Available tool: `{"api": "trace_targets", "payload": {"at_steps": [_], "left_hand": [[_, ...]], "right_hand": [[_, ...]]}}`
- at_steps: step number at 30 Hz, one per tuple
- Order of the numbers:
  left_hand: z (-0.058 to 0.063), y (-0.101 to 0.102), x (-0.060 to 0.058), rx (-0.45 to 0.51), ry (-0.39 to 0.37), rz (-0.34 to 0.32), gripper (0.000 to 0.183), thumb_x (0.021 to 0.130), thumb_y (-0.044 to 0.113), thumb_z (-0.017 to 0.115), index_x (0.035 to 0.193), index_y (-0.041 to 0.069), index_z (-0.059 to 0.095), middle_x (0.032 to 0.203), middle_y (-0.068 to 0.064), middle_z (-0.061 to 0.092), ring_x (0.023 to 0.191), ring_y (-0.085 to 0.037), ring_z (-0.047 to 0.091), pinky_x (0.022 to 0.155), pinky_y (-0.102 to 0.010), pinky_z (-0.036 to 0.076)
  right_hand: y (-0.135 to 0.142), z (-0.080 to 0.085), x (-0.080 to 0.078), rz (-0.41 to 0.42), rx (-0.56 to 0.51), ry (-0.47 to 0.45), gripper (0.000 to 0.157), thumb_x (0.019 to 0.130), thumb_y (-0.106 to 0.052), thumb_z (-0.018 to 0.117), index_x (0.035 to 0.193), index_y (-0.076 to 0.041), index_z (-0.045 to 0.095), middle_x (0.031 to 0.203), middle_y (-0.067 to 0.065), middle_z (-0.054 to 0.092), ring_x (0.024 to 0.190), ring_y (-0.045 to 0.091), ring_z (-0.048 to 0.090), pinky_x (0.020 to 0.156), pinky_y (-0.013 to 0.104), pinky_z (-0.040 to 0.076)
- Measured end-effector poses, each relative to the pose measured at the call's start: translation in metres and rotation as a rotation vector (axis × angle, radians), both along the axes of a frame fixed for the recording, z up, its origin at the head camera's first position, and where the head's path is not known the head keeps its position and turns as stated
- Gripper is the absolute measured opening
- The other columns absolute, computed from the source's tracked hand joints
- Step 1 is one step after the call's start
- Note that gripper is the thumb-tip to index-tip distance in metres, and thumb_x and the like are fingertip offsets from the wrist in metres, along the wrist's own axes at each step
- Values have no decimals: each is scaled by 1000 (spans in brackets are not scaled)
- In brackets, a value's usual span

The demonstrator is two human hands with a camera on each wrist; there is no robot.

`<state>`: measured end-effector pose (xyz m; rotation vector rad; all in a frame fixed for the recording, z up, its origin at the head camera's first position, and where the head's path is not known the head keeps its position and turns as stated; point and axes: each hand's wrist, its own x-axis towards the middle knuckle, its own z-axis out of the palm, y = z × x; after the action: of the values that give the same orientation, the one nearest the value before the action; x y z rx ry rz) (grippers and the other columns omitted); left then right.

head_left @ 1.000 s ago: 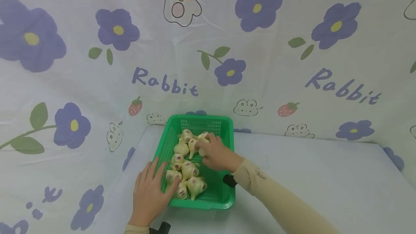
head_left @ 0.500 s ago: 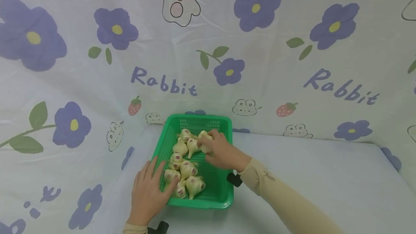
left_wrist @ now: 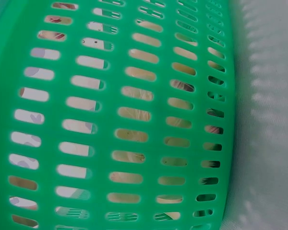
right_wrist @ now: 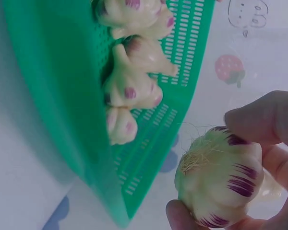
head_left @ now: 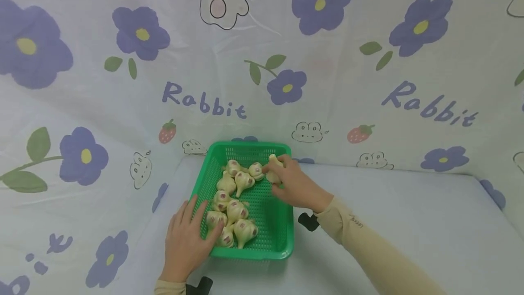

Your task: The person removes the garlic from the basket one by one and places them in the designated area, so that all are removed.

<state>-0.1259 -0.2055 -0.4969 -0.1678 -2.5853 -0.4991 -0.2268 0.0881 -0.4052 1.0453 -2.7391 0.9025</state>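
Note:
A green plastic basket [head_left: 290, 222] holds several cream garlic bulbs [head_left: 238, 211] with purple marks, most of them along its left side. My right hand [head_left: 296, 183] grips one garlic bulb [right_wrist: 221, 179] by its sides, over the basket's right rim. In the right wrist view this bulb shows its root tuft, with fingertips pressed around it. My left hand [head_left: 186, 236] rests on the basket's front left rim with fingers spread, thumb reaching over the bulbs inside. Only the slotted basket wall [left_wrist: 110, 105] fills the left wrist view, with bulbs showing through the slots.
A white table surface [head_left: 393, 222] extends to the right of the basket. Behind and to the left hangs a white cloth [head_left: 344, 76] printed with purple flowers and rabbits. A black wrist device [head_left: 309, 221] sits under the right wrist, another [head_left: 199, 286] by the left.
The right hand has lifted its garlic bulb from among the others and moved right to the basket's rim. The left hand has stayed at the front left rim.

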Motion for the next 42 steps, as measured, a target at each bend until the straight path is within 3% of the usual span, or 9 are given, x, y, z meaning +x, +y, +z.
{"api": "trace_targets", "payload": {"at_steps": [7,16,22,26,42], "left_hand": [[-2,0,-1,4,25,-11,70,90,53,74,141,5,65,155,-21,52,140,-48,50,110,-67,43],[-2,-2,0,10,-1,-22,71,93,54,71,142,5,63,157,-21,50,143,-48,47,110,-67,43],[0,-5,2,21,-26,-30,71,94,53,71,143,4,62,158,-22,48,145,-48,45,111,-67,43],[-1,-5,1,27,-31,-37,72,94,53,71,144,3,61,159,-22,47,145,-48,44,111,-67,42],[1,-6,-1,19,-57,-45,70,94,52,71,146,6,60,160,-20,47,146,-48,44,111,-67,42]], "right_hand": [[19,-4,-8,-41,-40,-6,35,94,1,60,127,-10,64,134,31,48,101,31,56,78,41,55],[53,-10,-25,-169,-43,-61,36,96,0,59,132,-6,62,142,35,42,109,38,58,81,47,58],[76,-26,-40,-260,-5,-111,35,99,-4,58,133,-6,61,141,36,43,120,46,50,88,55,55],[86,-37,-47,-291,9,-123,36,98,-5,57,133,-5,61,139,38,43,118,48,49,86,55,54],[79,-79,-69,-312,6,-118,35,91,-3,65,125,-4,63,129,42,48,113,54,52,86,59,55]]}}
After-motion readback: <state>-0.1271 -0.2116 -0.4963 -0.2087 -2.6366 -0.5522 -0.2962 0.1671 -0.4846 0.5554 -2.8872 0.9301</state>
